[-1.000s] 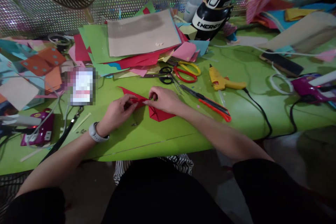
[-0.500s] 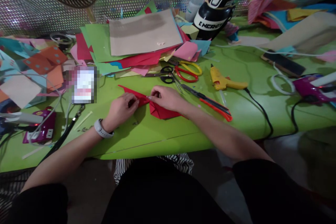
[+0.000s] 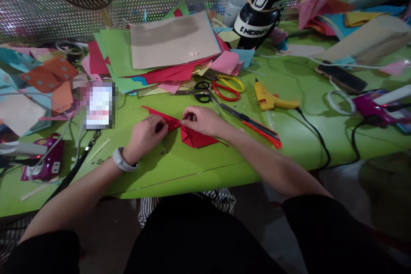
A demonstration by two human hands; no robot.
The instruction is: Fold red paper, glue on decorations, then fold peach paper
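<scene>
A folded piece of red paper (image 3: 198, 138) lies on the green table in front of me, with creases on its near part and a narrow strip pointing to the upper left. My left hand (image 3: 148, 132), a pale band on its wrist, pinches the left part of this paper. Thumb and forefinger of my right hand (image 3: 201, 120) are closed on its middle, near a fold. Part of the paper is hidden under my right hand and wrist. Just right of that hand lies a utility knife (image 3: 253, 125) with an orange-red and black handle.
Scissors (image 3: 203, 92) with black handles and others with red and yellow ones lie behind my hands. A yellow glue gun (image 3: 272, 97) rests to the right, its cord over the table edge. Stacked coloured paper (image 3: 173, 43), a black bottle (image 3: 257, 17) and a phone (image 3: 99, 105) stand or lie beyond.
The view has shifted slightly. Both hands keep their pinch on the red paper, and its near part shows a little more plainly.
</scene>
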